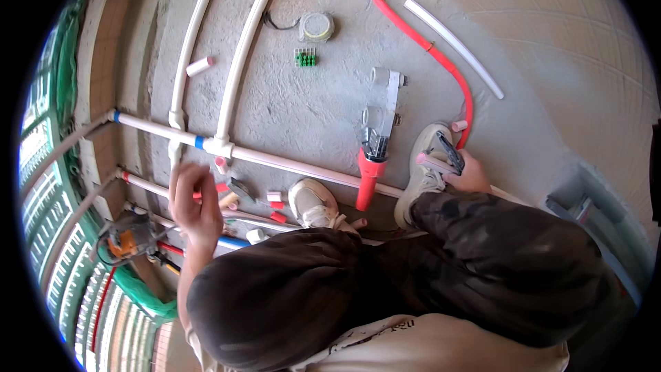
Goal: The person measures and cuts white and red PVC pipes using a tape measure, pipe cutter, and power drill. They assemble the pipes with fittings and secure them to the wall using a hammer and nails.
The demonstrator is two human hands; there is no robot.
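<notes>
My right hand (473, 173) is closed beside my right shoe (421, 172), holding a slim dark grey tool (450, 152) whose exact kind I cannot make out. A short pink pipe piece (435, 163) sticks out from the same hand, below the tool. My left hand (195, 203) is raised over the pipes at the left, its fingers curled in; whatever they may hold is hidden. Between the hands, a pipe fusion welder (372, 165) with a red handle lies on the concrete, pointing away from me, with pale round sockets on its metal head.
Long white pipes (244, 48) join a pinkish pipe (296, 164) running across in front of my feet. A red hose (441, 55) curves beside a loose white pipe (454, 48). Farther off lie a tape measure (317, 27) and a small green box (305, 57). An orange power tool (127, 241) sits at left.
</notes>
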